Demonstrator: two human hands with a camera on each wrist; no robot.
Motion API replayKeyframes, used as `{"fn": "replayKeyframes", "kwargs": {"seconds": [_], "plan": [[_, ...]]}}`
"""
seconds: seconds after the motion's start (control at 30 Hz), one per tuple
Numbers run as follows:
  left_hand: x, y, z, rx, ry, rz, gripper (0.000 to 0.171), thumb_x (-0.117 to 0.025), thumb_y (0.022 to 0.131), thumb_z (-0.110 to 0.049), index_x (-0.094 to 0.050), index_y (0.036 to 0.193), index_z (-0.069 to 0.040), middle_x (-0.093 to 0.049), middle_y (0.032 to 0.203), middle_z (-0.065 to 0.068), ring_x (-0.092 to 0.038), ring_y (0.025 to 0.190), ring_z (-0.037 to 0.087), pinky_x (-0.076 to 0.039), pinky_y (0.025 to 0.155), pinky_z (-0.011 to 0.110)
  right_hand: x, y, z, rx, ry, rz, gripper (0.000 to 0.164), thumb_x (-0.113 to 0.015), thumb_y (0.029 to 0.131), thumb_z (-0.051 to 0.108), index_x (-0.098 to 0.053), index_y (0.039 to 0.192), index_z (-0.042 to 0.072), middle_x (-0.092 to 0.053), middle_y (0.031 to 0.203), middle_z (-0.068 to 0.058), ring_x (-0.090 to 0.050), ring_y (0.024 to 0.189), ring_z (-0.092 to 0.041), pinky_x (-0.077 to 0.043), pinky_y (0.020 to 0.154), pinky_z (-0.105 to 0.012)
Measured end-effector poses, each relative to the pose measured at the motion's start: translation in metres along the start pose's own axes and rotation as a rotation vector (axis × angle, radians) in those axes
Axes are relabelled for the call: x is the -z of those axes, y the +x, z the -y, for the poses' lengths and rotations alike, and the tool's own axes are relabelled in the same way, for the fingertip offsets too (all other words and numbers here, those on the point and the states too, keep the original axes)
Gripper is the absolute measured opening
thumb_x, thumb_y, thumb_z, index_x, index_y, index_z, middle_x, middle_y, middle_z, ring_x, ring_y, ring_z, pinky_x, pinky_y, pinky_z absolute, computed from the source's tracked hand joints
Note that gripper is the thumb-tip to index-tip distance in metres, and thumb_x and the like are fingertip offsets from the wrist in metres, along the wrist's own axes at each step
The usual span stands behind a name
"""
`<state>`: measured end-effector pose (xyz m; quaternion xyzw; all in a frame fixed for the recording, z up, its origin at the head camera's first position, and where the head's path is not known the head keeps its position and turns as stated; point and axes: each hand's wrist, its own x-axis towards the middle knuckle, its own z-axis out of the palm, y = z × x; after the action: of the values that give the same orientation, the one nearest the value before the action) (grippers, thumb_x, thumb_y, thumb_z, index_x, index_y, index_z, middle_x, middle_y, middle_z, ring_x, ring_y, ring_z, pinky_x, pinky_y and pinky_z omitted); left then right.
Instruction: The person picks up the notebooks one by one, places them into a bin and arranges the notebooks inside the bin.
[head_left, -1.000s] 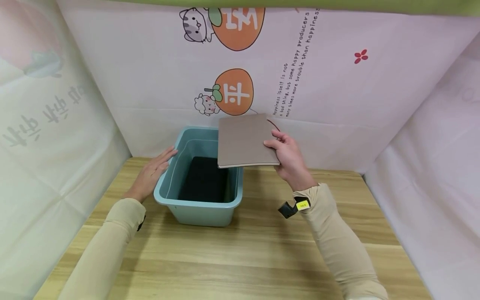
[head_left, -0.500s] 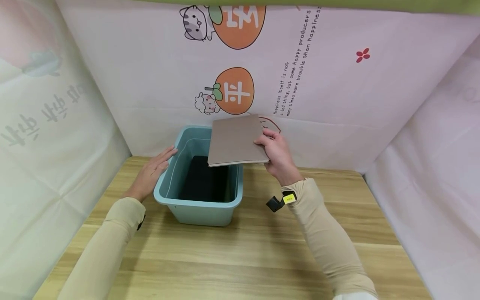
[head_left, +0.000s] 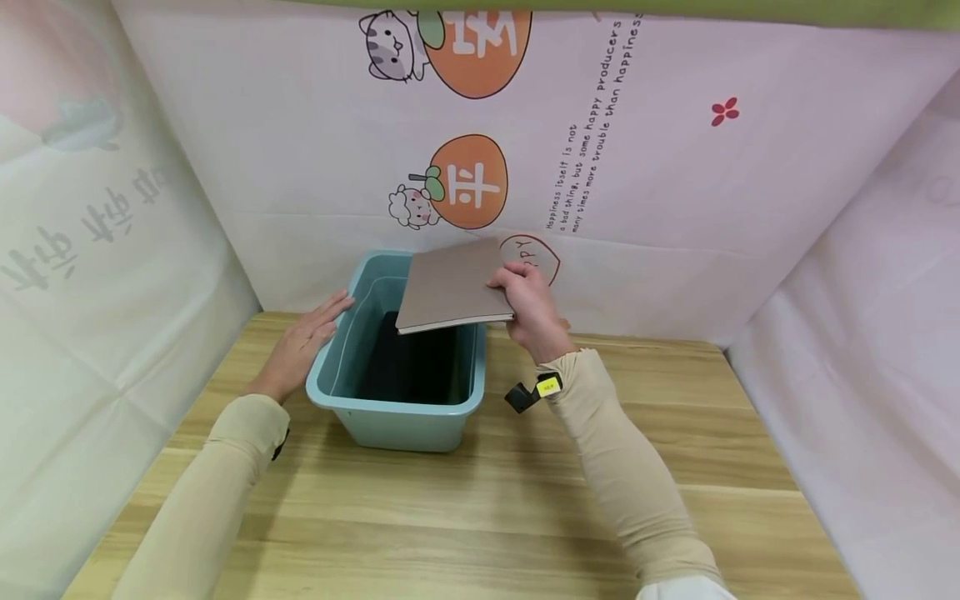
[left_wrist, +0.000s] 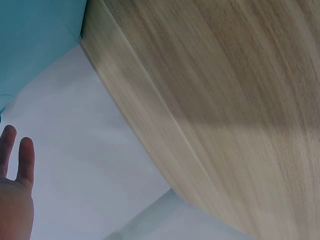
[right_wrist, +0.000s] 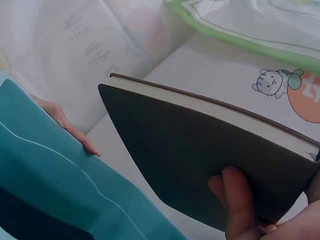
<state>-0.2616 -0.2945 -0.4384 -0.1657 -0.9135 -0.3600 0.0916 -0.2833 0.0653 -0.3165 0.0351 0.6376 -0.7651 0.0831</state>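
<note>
A grey-brown notebook (head_left: 453, 285) is tilted over the right part of a blue plastic bin (head_left: 405, 427). My right hand (head_left: 531, 310) grips its right edge, thumb on the upper cover. From below, the right wrist view shows fingers (right_wrist: 239, 200) against the notebook's dark underside (right_wrist: 200, 155). On the bin's left rim rests my left hand (head_left: 300, 346), its fingers straight. Part of that left hand (left_wrist: 17, 200) shows in the left wrist view, beside the bin's blue wall (left_wrist: 35, 40). Inside the bin lies a flat black thing (head_left: 408, 367), partly covered by the notebook in the head view.
The bin stands on a wood-grain table (head_left: 420, 517) close to the back wall cloth (head_left: 637, 283), which carries cartoon prints. White cloth walls (head_left: 847, 333) close off both sides. A small black camera (head_left: 520, 397) is strapped to the right wrist.
My right hand has moved left with the notebook, which now covers more of the bin's opening and tilts further. The left hand has stayed on the rim.
</note>
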Motion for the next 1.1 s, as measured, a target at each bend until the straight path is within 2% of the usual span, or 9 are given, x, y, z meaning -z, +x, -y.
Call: {"fn": "replayKeyframes", "kwargs": {"seconds": [0.17,0.3,0.5,0.7,0.87,0.97,1.03,1.1], "plan": [[0.000,0.000,0.001,-0.008,0.003,0.002,0.047,-0.028,0.112,-0.043,-0.032,0.159,-0.042,-0.021,0.171,-0.014,-0.021,0.160,0.027,-0.018,0.125,0.065,-0.004,0.007,-0.004,-0.006,0.021,-0.010,0.055,-0.055,0.094,0.004,-0.043,0.147,0.003,-0.052,0.142,-0.015,-0.063,0.124,-0.032,-0.055,0.101,-0.048],[0.000,0.000,0.002,-0.014,0.004,0.001,0.047,-0.028,0.112,-0.043,-0.032,0.159,-0.042,-0.021,0.171,-0.013,-0.021,0.160,0.027,-0.018,0.125,0.065,-0.008,0.010,-0.006,0.004,0.022,-0.008,0.046,-0.056,0.093,0.004,-0.052,0.139,0.000,-0.057,0.134,-0.015,-0.067,0.119,-0.032,-0.058,0.095,-0.047],[0.000,0.001,0.002,-0.009,-0.002,-0.008,0.047,-0.028,0.112,-0.044,-0.033,0.158,-0.042,-0.022,0.171,-0.013,-0.021,0.160,0.027,-0.018,0.124,0.065,-0.015,0.013,-0.009,0.019,0.025,0.002,0.029,-0.056,0.093,0.005,-0.062,0.121,-0.002,-0.061,0.131,-0.015,-0.068,0.117,-0.032,-0.058,0.092,-0.049],[-0.002,0.000,0.003,-0.010,-0.001,-0.009,0.047,-0.027,0.112,-0.044,-0.032,0.158,-0.043,-0.023,0.171,-0.011,-0.021,0.159,0.028,-0.017,0.124,0.067,-0.024,0.014,-0.013,0.029,0.016,-0.022,0.028,-0.058,0.094,0.006,-0.066,0.119,-0.001,-0.061,0.130,-0.016,-0.067,0.113,-0.033,-0.057,0.094,-0.052],[-0.002,0.000,0.005,-0.013,0.003,-0.016,0.046,-0.027,0.112,-0.043,-0.033,0.158,-0.042,-0.022,0.171,-0.013,-0.022,0.159,0.028,-0.018,0.124,0.066,-0.031,0.019,-0.016,0.044,0.020,-0.031,0.007,-0.059,0.090,0.005,-0.066,0.090,0.003,-0.061,0.123,-0.015,-0.067,0.104,-0.030,-0.057,0.095,-0.054],[-0.002,0.001,0.005,-0.014,0.004,-0.016,0.046,-0.027,0.112,-0.043,-0.033,0.158,-0.043,-0.022,0.170,-0.015,-0.021,0.159,0.027,-0.018,0.124,0.066,-0.036,0.021,-0.018,0.058,0.020,-0.037,0.013,-0.059,0.087,0.003,-0.062,0.075,0.006,-0.062,0.119,-0.014,-0.067,0.099,-0.028,-0.058,0.093,-0.054],[-0.002,0.001,0.005,-0.015,0.005,-0.015,0.046,-0.027,0.112,-0.043,-0.032,0.158,-0.043,-0.022,0.170,-0.015,-0.021,0.159,0.028,-0.018,0.124,0.066,-0.038,0.022,-0.019,0.069,0.020,-0.037,0.013,-0.058,0.087,0.003,-0.062,0.074,0.005,-0.063,0.120,-0.015,-0.068,0.099,-0.028,-0.058,0.092,-0.053],[-0.002,0.001,0.004,-0.018,0.005,-0.013,0.046,-0.027,0.112,-0.043,-0.032,0.158,-0.043,-0.022,0.171,-0.013,-0.022,0.159,0.028,-0.018,0.124,0.066,-0.040,0.023,-0.020,0.069,0.029,-0.038,0.008,-0.058,0.087,0.003,-0.064,0.081,0.002,-0.063,0.123,-0.017,-0.068,0.102,-0.029,-0.059,0.090,-0.051]]}}
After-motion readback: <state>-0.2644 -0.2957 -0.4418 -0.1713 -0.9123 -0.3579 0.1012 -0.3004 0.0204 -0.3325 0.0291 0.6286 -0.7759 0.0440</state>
